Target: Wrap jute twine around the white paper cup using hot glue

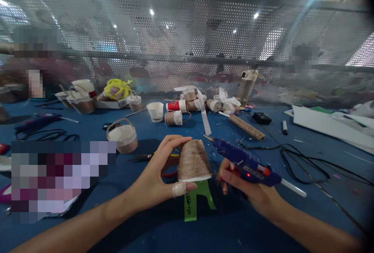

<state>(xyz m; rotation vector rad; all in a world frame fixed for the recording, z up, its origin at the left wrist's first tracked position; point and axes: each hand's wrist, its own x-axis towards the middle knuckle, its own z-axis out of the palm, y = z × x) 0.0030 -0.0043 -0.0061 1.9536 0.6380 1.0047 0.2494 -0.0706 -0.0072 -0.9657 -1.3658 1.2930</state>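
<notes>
My left hand [163, 167] grips a paper cup wrapped in brown twine [194, 161], turned upside down with its white rim at the bottom. A bandage or tape wraps the left thumb. Closed around the handle of a blue hot glue gun [242, 159] is my right hand [236, 179]. The gun's nozzle points left, just above and right of the cup; a red light glows on its side and a glue stick juts from the back. Green tape strips [191, 206] with handwriting show below the cup. Scissors [150, 156] lie partly hidden behind my left hand.
A small twine basket [124, 138] stands left of my hands. Farther back are a white cup [155, 112], a red cup [176, 106], a twine roll [247, 127] and a white ribbon [203, 114]. Black cable [304, 167] loops at right. A perforated metal screen [187, 50] closes off the back.
</notes>
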